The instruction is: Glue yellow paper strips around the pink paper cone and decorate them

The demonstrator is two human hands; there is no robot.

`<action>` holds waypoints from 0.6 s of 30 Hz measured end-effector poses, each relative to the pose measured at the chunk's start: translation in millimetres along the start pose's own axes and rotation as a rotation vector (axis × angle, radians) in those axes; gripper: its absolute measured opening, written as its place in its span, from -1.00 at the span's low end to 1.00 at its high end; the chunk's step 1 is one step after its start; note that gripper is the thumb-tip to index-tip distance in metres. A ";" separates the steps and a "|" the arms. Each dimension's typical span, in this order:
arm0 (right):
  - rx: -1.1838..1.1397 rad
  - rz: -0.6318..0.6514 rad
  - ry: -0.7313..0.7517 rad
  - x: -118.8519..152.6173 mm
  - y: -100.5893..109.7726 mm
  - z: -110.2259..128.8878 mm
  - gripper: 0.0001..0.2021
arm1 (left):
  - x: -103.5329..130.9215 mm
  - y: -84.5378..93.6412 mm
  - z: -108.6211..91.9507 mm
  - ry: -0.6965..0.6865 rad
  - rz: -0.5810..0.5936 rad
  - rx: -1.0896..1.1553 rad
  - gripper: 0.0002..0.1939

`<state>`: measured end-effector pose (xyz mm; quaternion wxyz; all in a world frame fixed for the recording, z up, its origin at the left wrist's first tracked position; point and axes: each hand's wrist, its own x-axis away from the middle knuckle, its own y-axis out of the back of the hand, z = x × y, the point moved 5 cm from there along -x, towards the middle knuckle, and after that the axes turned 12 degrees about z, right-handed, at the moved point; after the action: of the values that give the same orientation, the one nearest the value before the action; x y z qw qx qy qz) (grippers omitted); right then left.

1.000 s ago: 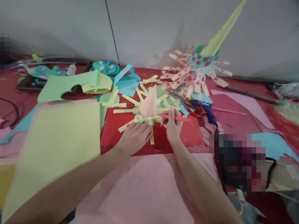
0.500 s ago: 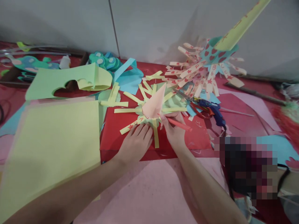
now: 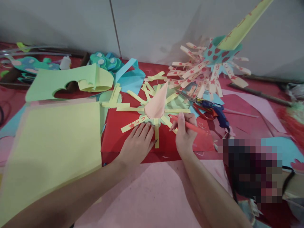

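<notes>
A pink paper cone (image 3: 156,103) stands on a pale green paper base with yellow paper strips spreading out around it. One yellow strip (image 3: 133,124) at the lower left carries red letters and a star. My left hand (image 3: 140,139) lies flat with fingers stretched, just below that lettered strip and beside the strip pointing toward me. My right hand (image 3: 186,134) grips a red-orange marker (image 3: 193,126), its tip near the strip at the lower right of the cone. Under the paper piece is a red board (image 3: 114,136).
Yellow sheets (image 3: 59,148) lie at the left. Behind stand a cut green paper (image 3: 54,82) and a blue paper piece (image 3: 133,79). A decorated paper hat-like piece (image 3: 213,53), scissors (image 3: 206,112) and a blue glue gun (image 3: 220,115) are at the right. A blurred-out person is at the lower right.
My right hand with the marker has shifted right, away from the cone's base, baring the lower-right strip. The paper piece has turned slightly. My left hand has barely moved.
</notes>
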<state>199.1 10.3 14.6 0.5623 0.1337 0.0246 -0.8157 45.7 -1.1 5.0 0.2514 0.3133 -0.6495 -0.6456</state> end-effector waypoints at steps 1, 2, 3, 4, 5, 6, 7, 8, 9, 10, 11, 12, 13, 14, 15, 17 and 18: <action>-0.004 0.011 -0.006 0.1 -1.1 -0.7 -0.77 | 0.0 -0.2 -0.3 0.000 0.006 0.005 -0.61; -0.011 0.027 -0.012 0.3 -2.7 -1.5 -0.78 | -0.2 -0.4 -0.8 -0.005 0.011 0.007 -0.60; -0.017 0.047 -0.020 0.5 -4.5 -2.4 -0.78 | -0.5 -0.4 -1.5 -0.015 0.015 0.008 -0.60; -0.021 0.068 -0.030 0.8 -6.3 -3.5 -0.79 | -0.9 -0.5 -2.3 -0.031 0.019 0.009 -0.59; -0.022 0.090 -0.041 0.9 -8.1 -4.7 -0.79 | -1.5 -0.9 -3.1 -0.049 0.025 0.012 -0.58; -0.022 0.113 -0.053 0.9 -9.9 -6.1 -0.77 | -2.1 -1.5 -3.7 -0.067 0.033 0.017 -0.57; -0.022 0.132 -0.068 0.7 -11.3 -7.7 -0.75 | -2.7 -2.4 -4.1 -0.085 0.041 0.026 -0.57; -0.025 0.144 -0.086 0.4 -12.4 -9.4 -0.73 | -3.2 -3.5 -4.2 -0.098 0.052 0.037 -0.56; -0.031 0.149 -0.103 -0.1 -13.0 -11.2 -0.70 | -3.7 -4.8 -4.0 -0.107 0.064 0.050 -0.56; -0.040 0.150 -0.118 -0.8 -13.3 -12.8 -0.68 | -4.1 -6.1 -3.6 -0.111 0.077 0.061 -0.56; -0.046 0.149 -0.131 -1.5 -13.5 -14.3 -0.68 | -4.3 -7.1 -3.0 -0.110 0.086 0.068 -0.57; -0.044 0.150 -0.141 -2.1 -13.7 -15.5 -0.69 | -4.4 -7.9 -2.5 -0.107 0.092 0.071 -0.58; -0.034 0.157 -0.144 -2.7 -14.1 -16.4 -0.70 | -4.5 -8.3 -2.1 -0.103 0.094 0.069 -0.59; -0.017 0.173 -0.145 -3.2 -15.0 -17.1 -0.71 | -4.5 -8.4 -1.8 -0.101 0.092 0.067 -0.61; 0.004 0.193 -0.146 -3.6 -16.0 -17.7 -0.72 | -4.4 -8.3 -1.9 -0.103 0.088 0.066 -0.62; 0.047 0.230 -0.150 -3.9 -17.7 -18.7 -0.73 | -4.3 -8.2 -2.3 -0.109 0.083 0.073 -0.64; 0.070 0.242 -0.154 -3.9 -18.3 -19.2 -0.73 | -4.2 -8.3 -2.5 -0.112 0.081 0.080 -0.64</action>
<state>187.1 24.2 -4.9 0.6516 0.0923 -0.0635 -0.7503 51.1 0.6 -2.8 0.2277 0.2599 -0.7002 -0.6248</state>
